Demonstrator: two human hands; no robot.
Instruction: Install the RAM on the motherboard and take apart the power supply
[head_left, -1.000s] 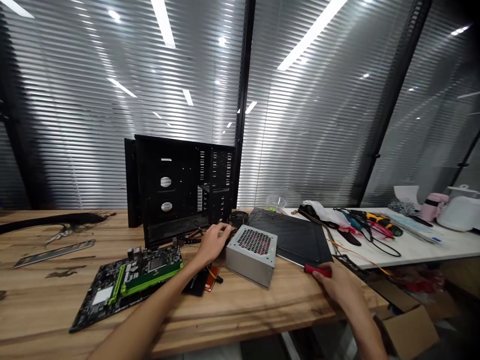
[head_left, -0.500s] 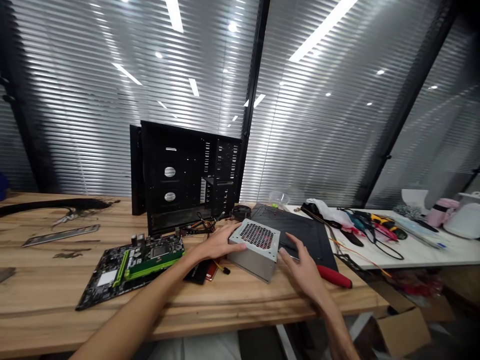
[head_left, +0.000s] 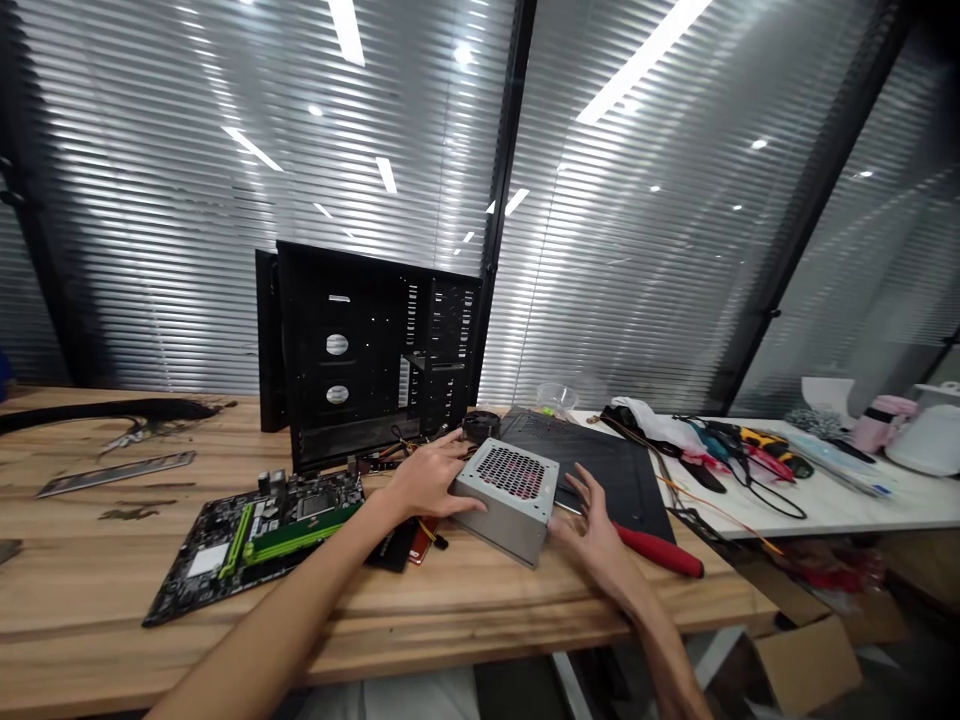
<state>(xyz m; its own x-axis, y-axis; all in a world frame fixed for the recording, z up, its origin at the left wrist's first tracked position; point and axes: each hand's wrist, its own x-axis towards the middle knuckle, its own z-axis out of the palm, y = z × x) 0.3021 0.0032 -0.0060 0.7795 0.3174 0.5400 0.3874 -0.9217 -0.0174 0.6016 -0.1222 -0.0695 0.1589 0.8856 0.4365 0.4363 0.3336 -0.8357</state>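
Note:
A grey power supply (head_left: 499, 525) with a honeycomb fan grille on top sits on the wooden table, one corner toward me. My left hand (head_left: 431, 480) is at its left side, fingers stretched out and thumb along the lower left edge. On the right side, my right hand (head_left: 596, 535) has its fingers spread, with the thumb by the near right corner; whether it touches is unclear. Beyond that hand lies a tool with a red handle (head_left: 660, 550), partly hidden by the fingers. Left of the power supply are a black card-like piece (head_left: 391, 548) and a red one (head_left: 422, 543).
A black computer case (head_left: 360, 350) stands upright at the back. The motherboard (head_left: 247, 540) lies at left. A dark side panel (head_left: 622, 470) lies behind my right hand, and a small fan (head_left: 480, 425) sits behind the power supply. The white table (head_left: 840, 500) at right holds cables and tools.
My left hand has shifted slightly left, its thumb coming off the top edge onto the side. My right hand has moved a little down and its fingers have spread. The power supply stays nearly in place.

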